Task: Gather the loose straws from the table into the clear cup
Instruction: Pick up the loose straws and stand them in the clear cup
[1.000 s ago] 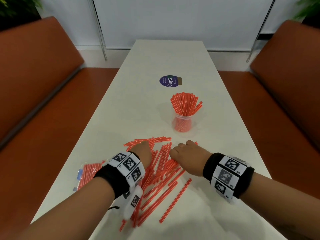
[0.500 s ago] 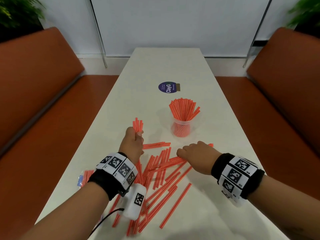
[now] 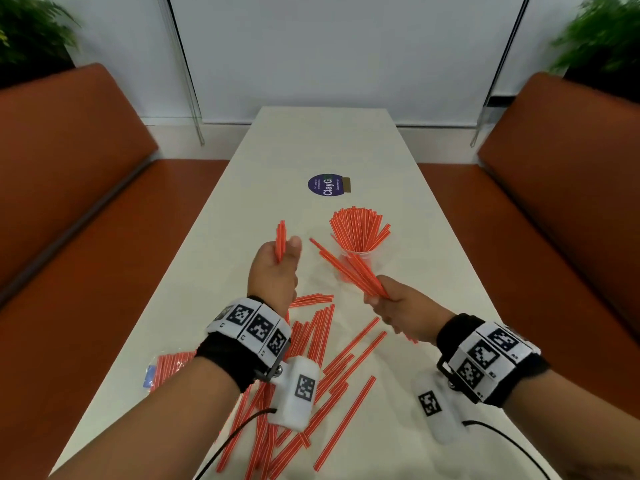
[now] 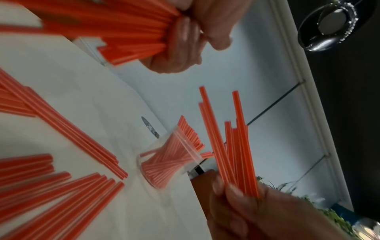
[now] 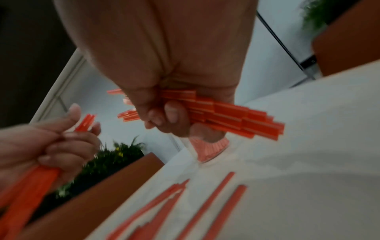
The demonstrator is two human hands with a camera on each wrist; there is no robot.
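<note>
The clear cup [image 3: 360, 259] stands mid-table, packed with orange striped straws [image 3: 360, 226]. My left hand [image 3: 282, 259] is raised left of it and grips a tight upright bunch of straws [image 3: 280, 237]. My right hand [image 3: 377, 296] is lifted too. It grips a staggered bunch [image 3: 343, 268] that slants up-left in front of the cup. Several loose straws [image 3: 322, 344] lie scattered on the white table [image 3: 433, 271] under my wrists. The right wrist view shows the right hand [image 5: 164, 110] curled round its bundle [image 5: 236, 120], with the cup [image 5: 207, 147] beyond it.
A packet of straws [image 3: 169, 368] lies at the table's left edge. A round purple sticker [image 3: 327, 184] sits beyond the cup. Orange benches [image 3: 69, 202] flank both long sides of the table. Cables trail from my wrist units.
Both hands have come up off the pile. The left has lifted its bunch higher; the right has closed on a bunch and raised it toward the cup.
</note>
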